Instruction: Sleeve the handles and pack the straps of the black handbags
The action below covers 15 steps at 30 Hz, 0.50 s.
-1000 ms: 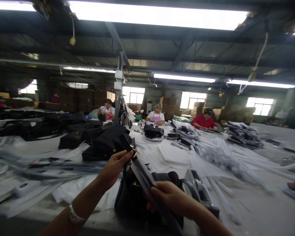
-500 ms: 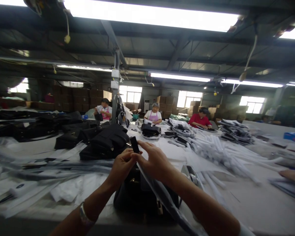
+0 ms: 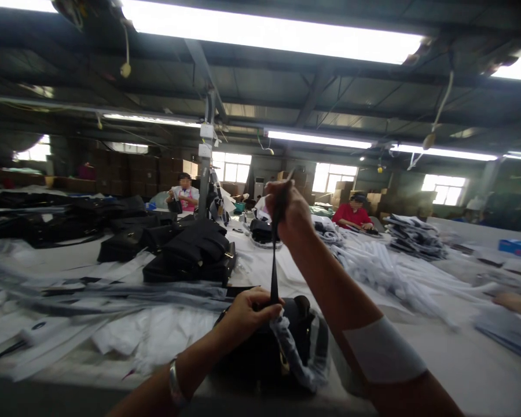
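Note:
My right hand (image 3: pixel 289 211) is raised and closed round the top end of a black strap (image 3: pixel 273 260), which hangs taut and upright. My left hand (image 3: pixel 245 313) pinches the strap's lower end just above a black handbag (image 3: pixel 264 347) on the table. A crumpled clear plastic sleeve (image 3: pixel 297 359) is bunched down around the strap's base, beside the bag's handle. A pale band (image 3: pixel 382 350) wraps my right forearm and a bracelet (image 3: pixel 173 382) sits on my left wrist.
Black bags (image 3: pixel 191 252) are piled at left-centre among flat plastic-wrapped straps (image 3: pixel 91 289). White rolled sleeves (image 3: pixel 386 272) spread over the right of the table (image 3: pixel 460 370). Three seated workers (image 3: pixel 353 214) sit at the far end. Another person's hand (image 3: pixel 514 304) rests at the right edge.
My right hand rose from beside the left hand to high above the bag, pulling the strap upright. My left hand dropped to the bag, and the plastic sleeve slid down and bunched.

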Motion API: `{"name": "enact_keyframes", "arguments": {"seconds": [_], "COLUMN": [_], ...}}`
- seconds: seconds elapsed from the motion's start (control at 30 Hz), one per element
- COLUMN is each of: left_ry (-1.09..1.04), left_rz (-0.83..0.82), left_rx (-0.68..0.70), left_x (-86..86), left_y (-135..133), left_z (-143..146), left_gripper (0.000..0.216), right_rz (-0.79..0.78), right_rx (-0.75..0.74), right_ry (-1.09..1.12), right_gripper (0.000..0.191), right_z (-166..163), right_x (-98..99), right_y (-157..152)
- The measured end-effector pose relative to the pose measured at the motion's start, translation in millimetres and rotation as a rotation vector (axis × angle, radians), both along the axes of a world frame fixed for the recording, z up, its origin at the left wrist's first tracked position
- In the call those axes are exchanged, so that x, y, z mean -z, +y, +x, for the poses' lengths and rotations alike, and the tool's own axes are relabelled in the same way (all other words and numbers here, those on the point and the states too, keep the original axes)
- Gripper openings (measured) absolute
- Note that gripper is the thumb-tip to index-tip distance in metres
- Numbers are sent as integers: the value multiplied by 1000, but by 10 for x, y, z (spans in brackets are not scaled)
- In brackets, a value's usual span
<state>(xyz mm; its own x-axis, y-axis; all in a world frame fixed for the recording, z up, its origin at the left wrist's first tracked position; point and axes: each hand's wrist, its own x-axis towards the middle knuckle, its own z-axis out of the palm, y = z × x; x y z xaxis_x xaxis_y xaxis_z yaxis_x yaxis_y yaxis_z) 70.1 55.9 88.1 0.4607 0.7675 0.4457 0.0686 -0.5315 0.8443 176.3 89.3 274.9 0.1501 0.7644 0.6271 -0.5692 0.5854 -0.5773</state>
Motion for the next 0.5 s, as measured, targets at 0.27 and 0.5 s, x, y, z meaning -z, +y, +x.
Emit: {"name": "enact_keyframes", "arguments": {"seconds": [0.27, 0.5], "left_ry": [123, 412], "left_rz": [318, 592], "left_rx": [-307, -489], "left_x": [-98, 79], "left_y": [47, 117], "left_z": [5, 62], "left_gripper": [20, 27], "right_rz": [-1, -332], "right_rx": [49, 347], "right_ry": [15, -585], "right_gripper": [48, 48], "right_z": [718, 657], "right_x": [671, 1514], "right_y": [-468, -796]}}
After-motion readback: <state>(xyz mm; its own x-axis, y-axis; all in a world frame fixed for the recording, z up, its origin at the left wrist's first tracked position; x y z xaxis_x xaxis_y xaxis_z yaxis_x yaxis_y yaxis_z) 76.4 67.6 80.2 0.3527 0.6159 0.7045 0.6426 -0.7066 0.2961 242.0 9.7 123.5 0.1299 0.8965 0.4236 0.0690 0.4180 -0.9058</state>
